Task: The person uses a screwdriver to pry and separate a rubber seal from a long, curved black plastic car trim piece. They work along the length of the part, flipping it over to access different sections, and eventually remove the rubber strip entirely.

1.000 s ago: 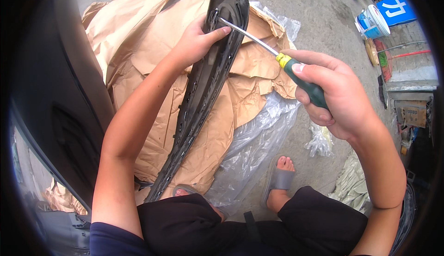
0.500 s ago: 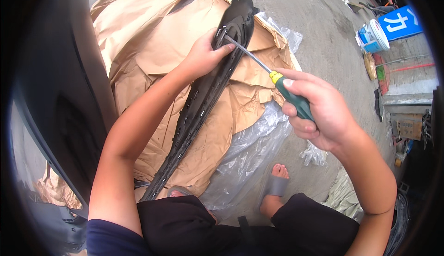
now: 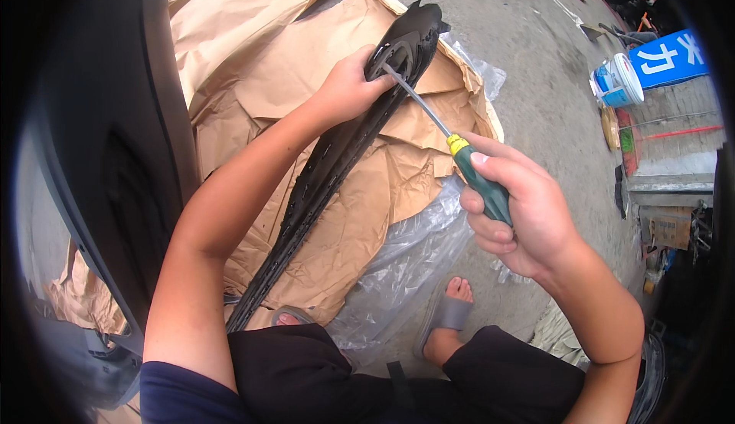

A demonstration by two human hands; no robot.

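Observation:
A long black plastic trim piece (image 3: 337, 156) runs slantwise over crumpled brown paper, its wide end away from me. My left hand (image 3: 354, 87) grips that wide end, the thumb on the near side and the fingers hidden behind the edge. In my right hand (image 3: 524, 202) is a screwdriver (image 3: 482, 179) with a green handle, a yellow collar and a steel shaft. The shaft points up and left, and its tip meets the trim's oval recess beside my left thumb. What the tip bears on is too small to make out.
Brown paper (image 3: 306, 64) and clear plastic sheeting (image 3: 413, 248) lie on the concrete floor. A large black panel (image 3: 115, 133) rises close on my left. At the right are a white and blue bucket (image 3: 617, 81), a blue sign (image 3: 668, 60) and clutter. My sandalled feet are below.
The trim's wide end sits slightly further right and lower in view, with my left hand still on it. The screwdriver's handle has dipped a little, its tip still in the recess.

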